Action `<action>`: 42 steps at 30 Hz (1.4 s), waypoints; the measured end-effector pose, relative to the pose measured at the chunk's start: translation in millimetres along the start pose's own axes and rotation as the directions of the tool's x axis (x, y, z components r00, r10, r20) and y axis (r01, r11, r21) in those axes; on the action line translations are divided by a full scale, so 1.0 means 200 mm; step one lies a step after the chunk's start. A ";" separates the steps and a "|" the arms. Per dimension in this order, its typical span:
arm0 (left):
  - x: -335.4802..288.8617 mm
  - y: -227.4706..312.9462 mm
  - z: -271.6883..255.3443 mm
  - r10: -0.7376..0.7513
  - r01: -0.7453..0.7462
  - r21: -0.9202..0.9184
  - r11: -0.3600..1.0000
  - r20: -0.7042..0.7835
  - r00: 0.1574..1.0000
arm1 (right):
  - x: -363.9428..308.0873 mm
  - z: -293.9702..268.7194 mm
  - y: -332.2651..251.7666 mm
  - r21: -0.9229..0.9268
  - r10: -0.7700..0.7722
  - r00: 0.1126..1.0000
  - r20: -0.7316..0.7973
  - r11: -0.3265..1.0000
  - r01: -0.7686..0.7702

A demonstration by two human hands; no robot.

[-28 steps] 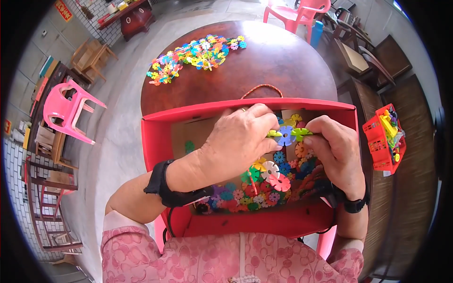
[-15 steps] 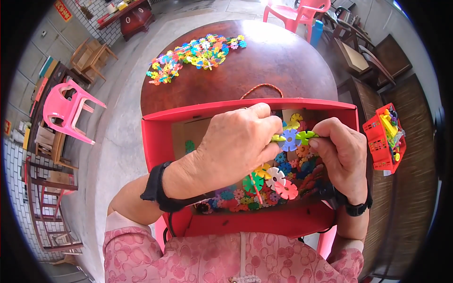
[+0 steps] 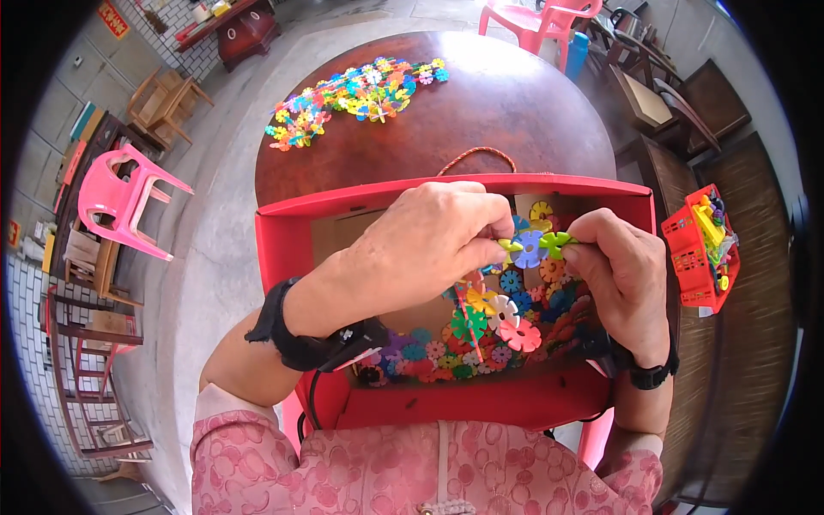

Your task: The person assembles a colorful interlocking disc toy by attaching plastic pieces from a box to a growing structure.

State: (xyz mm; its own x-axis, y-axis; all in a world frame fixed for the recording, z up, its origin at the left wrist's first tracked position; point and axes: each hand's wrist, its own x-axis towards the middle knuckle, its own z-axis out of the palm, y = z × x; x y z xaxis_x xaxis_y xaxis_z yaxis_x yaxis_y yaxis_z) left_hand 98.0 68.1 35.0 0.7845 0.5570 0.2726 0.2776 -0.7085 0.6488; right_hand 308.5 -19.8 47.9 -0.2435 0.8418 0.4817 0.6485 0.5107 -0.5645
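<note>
Remotely, I watch the left hand (image 3: 433, 236) pinching a yellowish disc (image 3: 510, 245) and the right hand (image 3: 625, 279), thumb and finger likewise closed on a green disc (image 3: 556, 244), a blue disc (image 3: 530, 249) between them above the red box (image 3: 463, 412). Upper left, a red wall sign (image 3: 112, 20) bears small golden writing.

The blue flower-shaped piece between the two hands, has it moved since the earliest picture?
Yes, slightly: the blue piece has shifted to the right, judged against the round table.
</note>
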 end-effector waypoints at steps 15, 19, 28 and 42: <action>-0.02 0.02 0.13 0.003 -0.004 0.283 0.959 0.002 1.000 | -0.02 0.02 0.00 -0.058 -0.068 0.993 0.101 0.996 0.074; -0.01 0.01 0.13 -0.013 -0.004 0.225 0.974 0.074 0.997 | -0.02 0.03 -0.01 -0.085 -0.087 0.990 0.113 0.992 0.096; 0.00 0.00 0.10 -0.005 -0.008 0.182 0.983 0.073 0.997 | 0.00 0.06 0.04 -0.043 -0.090 0.988 0.122 0.994 0.096; 0.01 0.10 -0.07 -0.329 0.373 -0.742 0.558 0.214 0.920 | 0.03 -0.08 0.19 0.886 0.402 0.888 0.224 0.295 -0.357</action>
State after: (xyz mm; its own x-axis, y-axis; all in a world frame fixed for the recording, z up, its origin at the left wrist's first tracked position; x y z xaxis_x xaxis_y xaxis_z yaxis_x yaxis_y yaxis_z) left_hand 97.3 62.3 58.5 0.7490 0.6524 -0.1152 0.0360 0.1336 0.9904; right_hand 343.3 1.3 39.4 -0.1173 0.9918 0.0512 -0.3608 0.0054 -0.9326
